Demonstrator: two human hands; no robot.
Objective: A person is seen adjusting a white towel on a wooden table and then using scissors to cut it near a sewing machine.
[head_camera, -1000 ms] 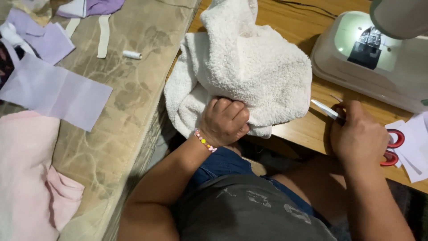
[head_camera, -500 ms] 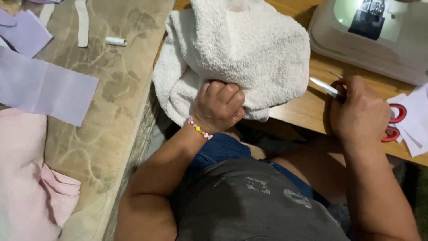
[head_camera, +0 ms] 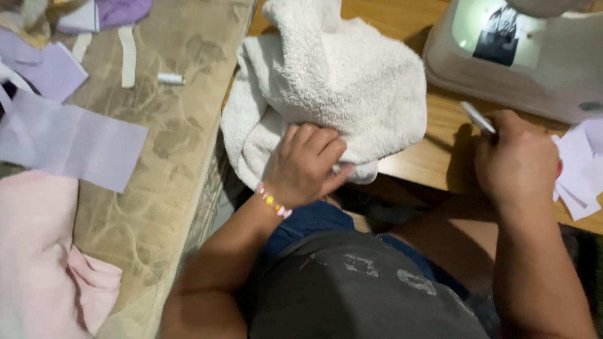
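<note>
Left hand (head_camera: 306,164) lower on towel (head_camera: 333,88)

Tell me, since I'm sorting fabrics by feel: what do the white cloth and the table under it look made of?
The white cloth, gripped by the left hand: likely cotton terry, with a fluffy looped pile. The table: wood or wood-look laminate, smooth orange-brown with faint grain.

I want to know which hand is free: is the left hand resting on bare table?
No, the left hand grips the lower edge of the white towel, which hangs over the wooden table's edge.
</note>
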